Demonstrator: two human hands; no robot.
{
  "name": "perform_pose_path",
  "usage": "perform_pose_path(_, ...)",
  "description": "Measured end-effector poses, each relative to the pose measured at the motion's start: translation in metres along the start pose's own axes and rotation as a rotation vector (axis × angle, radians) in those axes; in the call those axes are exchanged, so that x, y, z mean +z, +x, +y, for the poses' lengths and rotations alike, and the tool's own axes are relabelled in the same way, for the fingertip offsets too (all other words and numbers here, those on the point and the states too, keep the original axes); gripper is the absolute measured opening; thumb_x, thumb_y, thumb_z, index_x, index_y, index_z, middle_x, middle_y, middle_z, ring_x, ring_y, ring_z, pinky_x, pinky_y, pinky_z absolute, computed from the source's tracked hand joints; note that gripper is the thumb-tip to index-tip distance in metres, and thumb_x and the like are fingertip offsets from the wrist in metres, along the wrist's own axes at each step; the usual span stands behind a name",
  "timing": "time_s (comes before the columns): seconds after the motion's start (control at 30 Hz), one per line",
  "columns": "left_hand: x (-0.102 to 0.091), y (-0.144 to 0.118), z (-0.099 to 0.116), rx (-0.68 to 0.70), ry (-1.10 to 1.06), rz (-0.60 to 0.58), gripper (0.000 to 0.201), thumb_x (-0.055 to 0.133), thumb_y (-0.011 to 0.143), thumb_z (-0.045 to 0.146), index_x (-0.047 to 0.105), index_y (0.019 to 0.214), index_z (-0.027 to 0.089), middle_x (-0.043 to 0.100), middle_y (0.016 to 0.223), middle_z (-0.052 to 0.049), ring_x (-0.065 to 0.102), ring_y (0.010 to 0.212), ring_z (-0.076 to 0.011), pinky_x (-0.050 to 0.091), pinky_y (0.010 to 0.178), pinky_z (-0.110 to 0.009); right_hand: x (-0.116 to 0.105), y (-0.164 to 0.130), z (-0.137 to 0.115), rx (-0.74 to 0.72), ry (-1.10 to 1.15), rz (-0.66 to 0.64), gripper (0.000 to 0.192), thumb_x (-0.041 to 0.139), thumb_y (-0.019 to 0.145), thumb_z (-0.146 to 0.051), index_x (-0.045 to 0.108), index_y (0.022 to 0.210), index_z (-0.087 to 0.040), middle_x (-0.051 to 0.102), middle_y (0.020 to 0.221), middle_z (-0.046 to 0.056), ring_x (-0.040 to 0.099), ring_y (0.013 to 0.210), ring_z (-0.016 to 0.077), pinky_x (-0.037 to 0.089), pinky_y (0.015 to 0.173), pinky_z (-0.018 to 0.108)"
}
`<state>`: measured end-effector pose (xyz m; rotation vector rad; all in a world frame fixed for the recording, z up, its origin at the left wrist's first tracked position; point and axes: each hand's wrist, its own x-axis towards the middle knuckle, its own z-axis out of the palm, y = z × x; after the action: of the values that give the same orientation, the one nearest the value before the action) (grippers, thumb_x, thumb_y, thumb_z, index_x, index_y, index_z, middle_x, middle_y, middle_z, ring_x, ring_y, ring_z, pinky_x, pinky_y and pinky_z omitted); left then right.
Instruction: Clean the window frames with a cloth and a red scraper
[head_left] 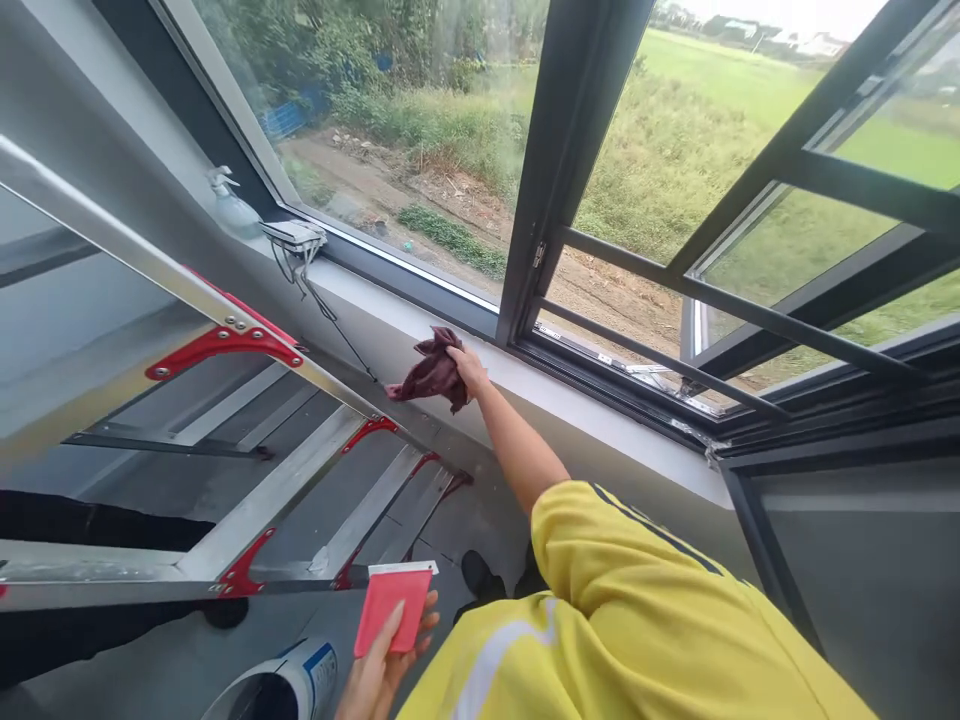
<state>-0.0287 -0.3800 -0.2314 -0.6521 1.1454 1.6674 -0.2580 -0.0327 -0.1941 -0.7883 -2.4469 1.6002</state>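
Observation:
My right hand (468,372) reaches out over the white window sill (600,420), its fingers closed on a crumpled dark maroon cloth (435,372). The cloth hangs just in front of the sill's edge, below the dark window frame. Lower down, near my body, my left hand (390,650) grips a flat red scraper (390,608) with a pale strip along its top edge. The thumb lies on the scraper's face and the fingers are behind it.
An aluminium stepladder (262,500) with red brackets stands at left, a person's dark-trousered legs (97,520) beside it. A spray bottle (236,208) and a white corded device (296,236) rest on the sill. A bucket (311,672) stands below; dark window bars (750,315) cross the right.

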Motion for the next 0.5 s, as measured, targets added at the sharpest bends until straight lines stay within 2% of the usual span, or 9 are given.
perform_pose_path(0.07, 0.003, 0.002, 0.009, 0.055, -0.013, -0.023, 0.040, 0.069, 0.074, 0.034, 0.067, 0.110, 0.015, 0.065, 0.119, -0.014, 0.059, 0.112, -0.0343, 0.055, 0.084, -0.039, -0.002, -0.026, 0.004, 0.119, 0.371, -0.154, 0.037, 0.033, 0.093, -0.040, 0.055, 0.109, -0.016, 0.067, 0.089, 0.003, 0.061, 0.082, 0.0158, 0.050, 0.076, 0.027)
perform_pose_path(0.13, 0.001, 0.004, 0.018, 0.085, -0.017, -0.031, 0.038, 0.066, 0.076, 0.030, 0.065, 0.111, 0.014, 0.068, 0.114, -0.014, 0.063, 0.106, -0.0323, 0.056, 0.078, -0.038, -0.008, -0.052, 0.012, 0.257, 0.722, -0.351, 0.036, 0.042, 0.088, -0.047, 0.057, 0.097, -0.016, 0.065, 0.076, 0.004, 0.062, 0.077, 0.0197, 0.052, 0.073, 0.033)
perform_pose_path(0.2, -0.006, 0.008, 0.024, 0.075, -0.013, -0.024, 0.035, 0.064, 0.078, 0.028, 0.065, 0.110, 0.013, 0.069, 0.111, -0.013, 0.065, 0.100, -0.0299, 0.057, 0.075, -0.035, -0.020, -0.079, 0.023, 0.300, 0.924, -0.431, 0.038, 0.048, 0.083, -0.054, 0.057, 0.088, -0.017, 0.064, 0.071, 0.005, 0.062, 0.075, 0.0216, 0.053, 0.073, 0.037)
perform_pose_path(0.3, -0.017, 0.017, 0.032, 0.028, 0.014, 0.014, 0.029, 0.059, 0.080, 0.026, 0.065, 0.107, 0.015, 0.071, 0.103, -0.011, 0.068, 0.093, -0.0266, 0.058, 0.074, -0.034, -0.046, -0.123, 0.047, 0.292, 1.127, -0.359, 0.045, 0.046, 0.080, -0.063, 0.058, 0.083, -0.020, 0.063, 0.067, 0.004, 0.062, 0.076, 0.0227, 0.053, 0.073, 0.039)
perform_pose_path(0.37, -0.018, 0.027, 0.037, -0.012, 0.051, 0.043, 0.027, 0.055, 0.082, 0.025, 0.064, 0.106, 0.018, 0.073, 0.098, -0.008, 0.069, 0.088, -0.0245, 0.058, 0.072, -0.033, -0.066, -0.152, 0.067, 0.315, 1.194, -0.273, 0.040, 0.047, 0.081, -0.058, 0.058, 0.079, -0.020, 0.061, 0.061, 0.002, 0.062, 0.072, 0.0210, 0.053, 0.071, 0.036)
perform_pose_path(0.43, -0.010, 0.038, 0.042, -0.063, 0.108, 0.042, 0.029, 0.054, 0.082, 0.025, 0.063, 0.109, 0.020, 0.073, 0.096, -0.006, 0.069, 0.085, -0.0230, 0.058, 0.069, -0.032, -0.093, -0.178, 0.088, 0.360, 1.160, -0.175, 0.031, 0.050, 0.082, -0.047, 0.059, 0.078, -0.018, 0.060, 0.059, 0.001, 0.061, 0.066, 0.0182, 0.053, 0.067, 0.032)
perform_pose_path(0.5, 0.003, 0.047, 0.046, -0.106, 0.166, 0.012, 0.035, 0.055, 0.081, 0.026, 0.062, 0.114, 0.021, 0.073, 0.096, -0.005, 0.069, 0.085, -0.0223, 0.058, 0.069, -0.031, -0.132, -0.204, 0.106, 0.398, 0.945, 0.012, 0.024, 0.056, 0.080, -0.037, 0.062, 0.076, -0.014, 0.062, 0.059, 0.001, 0.059, 0.061, 0.0167, 0.052, 0.063, 0.031)
